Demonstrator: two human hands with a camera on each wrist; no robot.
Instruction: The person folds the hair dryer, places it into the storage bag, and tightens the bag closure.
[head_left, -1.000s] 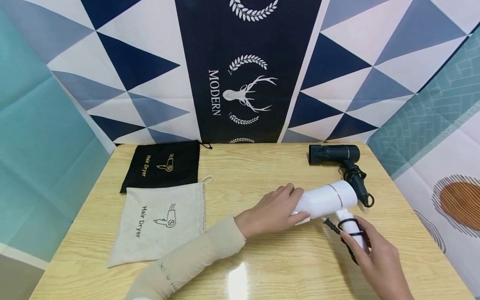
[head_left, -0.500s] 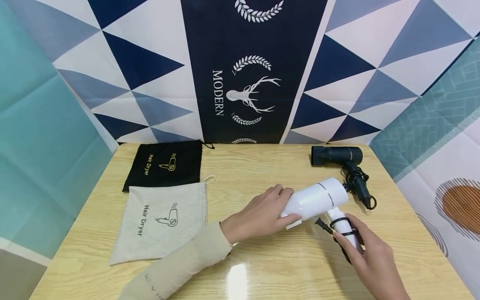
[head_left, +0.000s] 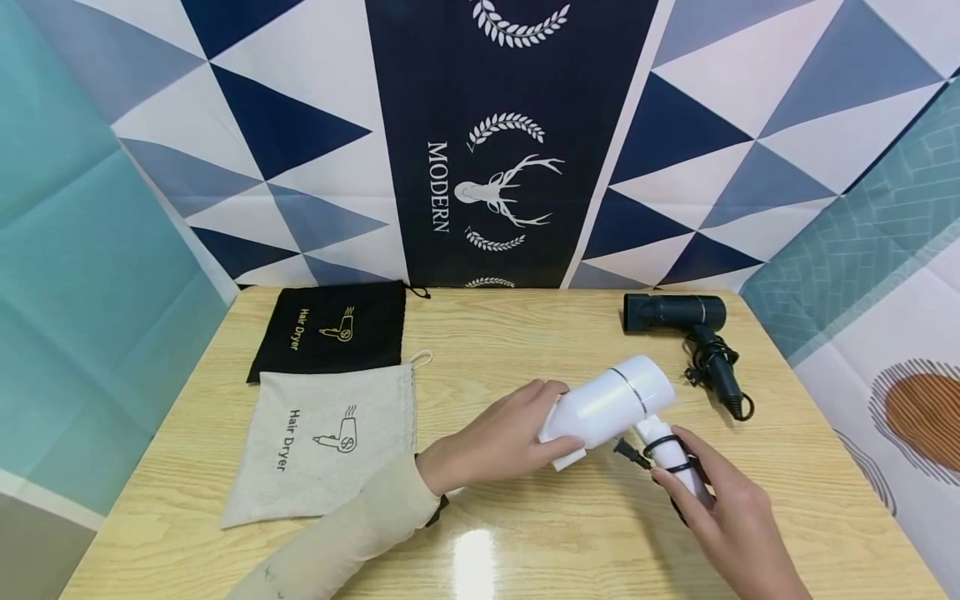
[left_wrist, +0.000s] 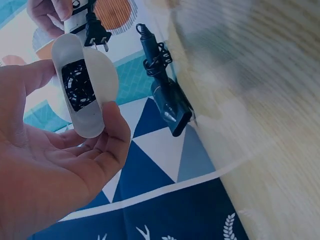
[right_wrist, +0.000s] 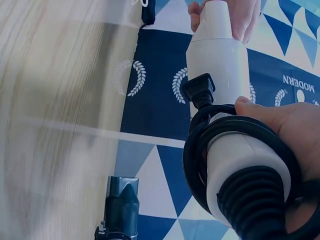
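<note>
A white hair dryer [head_left: 611, 402] is held above the table by both hands, its barrel slanting up to the right in the head view. My left hand [head_left: 498, 437] grips the nozzle end, thumb on the near side and fingers over the far side. In the left wrist view the flat nozzle [left_wrist: 77, 85] faces the camera between thumb and fingers. Around the handle [head_left: 670, 458] my right hand [head_left: 727, 500] curls. A black cord [right_wrist: 240, 125] is looped about that handle, and its plug [right_wrist: 199, 89] sticks out beside the barrel.
A black hair dryer [head_left: 675, 312] with its cord wrapped lies at the back right of the wooden table [head_left: 510, 333]. On the left lie a black cloth bag [head_left: 360, 342] and a light grey drawstring bag [head_left: 300, 475], both printed "Hair Dryer". A patterned backdrop [head_left: 300, 108] stands behind.
Both hands have carried the white hair dryer to the left, away from the black hair dryer, whose handle it overlapped earlier. The bags and the black dryer lie as before.
</note>
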